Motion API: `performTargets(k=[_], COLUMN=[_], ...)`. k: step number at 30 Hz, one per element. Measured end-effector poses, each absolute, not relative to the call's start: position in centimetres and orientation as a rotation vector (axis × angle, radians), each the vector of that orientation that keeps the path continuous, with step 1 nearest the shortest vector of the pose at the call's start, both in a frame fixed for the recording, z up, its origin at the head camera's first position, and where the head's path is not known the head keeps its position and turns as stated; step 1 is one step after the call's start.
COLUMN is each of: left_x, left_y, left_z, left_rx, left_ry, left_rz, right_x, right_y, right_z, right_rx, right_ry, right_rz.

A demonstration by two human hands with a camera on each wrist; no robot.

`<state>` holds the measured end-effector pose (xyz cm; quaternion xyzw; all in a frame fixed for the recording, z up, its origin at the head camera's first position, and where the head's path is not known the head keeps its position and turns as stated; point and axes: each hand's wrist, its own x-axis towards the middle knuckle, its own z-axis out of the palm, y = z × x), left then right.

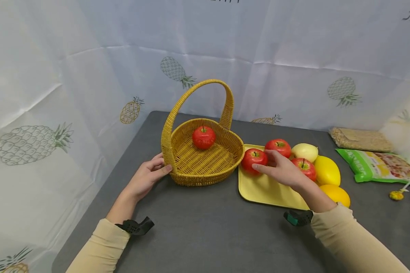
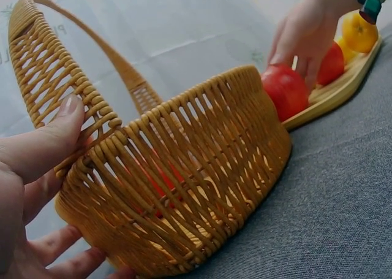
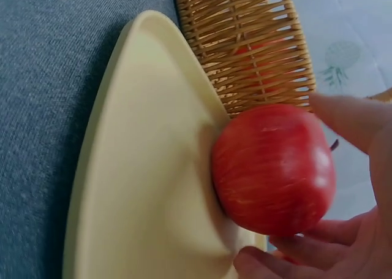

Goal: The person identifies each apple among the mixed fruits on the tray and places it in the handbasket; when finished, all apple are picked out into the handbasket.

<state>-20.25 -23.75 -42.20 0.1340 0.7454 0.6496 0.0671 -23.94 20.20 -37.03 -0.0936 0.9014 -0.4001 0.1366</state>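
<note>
A yellow woven basket (image 1: 205,180) with a tall arched handle stands on the table, one red apple (image 1: 203,137) inside it. My left hand (image 1: 150,176) holds the basket's left side, thumb on the weave at the handle's foot and fingers along the outside wall. Right of the basket, another red apple (image 1: 254,161) sits at the near corner of a yellow tray (image 1: 270,193), close to the basket wall. My right hand (image 1: 280,168) grips that apple, thumb on one side and fingers on the other, as the right wrist view (image 3: 275,168) shows.
Beside my right hand are more red apples (image 1: 278,147), a pale yellow-green fruit (image 1: 305,152) and yellow fruits (image 1: 327,170). Farther right lie a green food packet (image 1: 379,167), a bag of grains (image 1: 360,139) and a small yellow flower-like item (image 1: 396,195). A pineapple-print curtain (image 1: 259,76) hangs behind.
</note>
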Motion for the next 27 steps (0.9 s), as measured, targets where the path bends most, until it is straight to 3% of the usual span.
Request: performTargets(k=[27], left_x=[-20.1], left_y=[-23.9], left_z=[-42.2], left_rx=[0.429], left_ry=[2.202], left_rz=[1.965], right_x=[-24.9], right_y=[19.0], right_z=[-38.3], right_rx=[-0.135], right_ry=[2.629], right_rz=[-1.188])
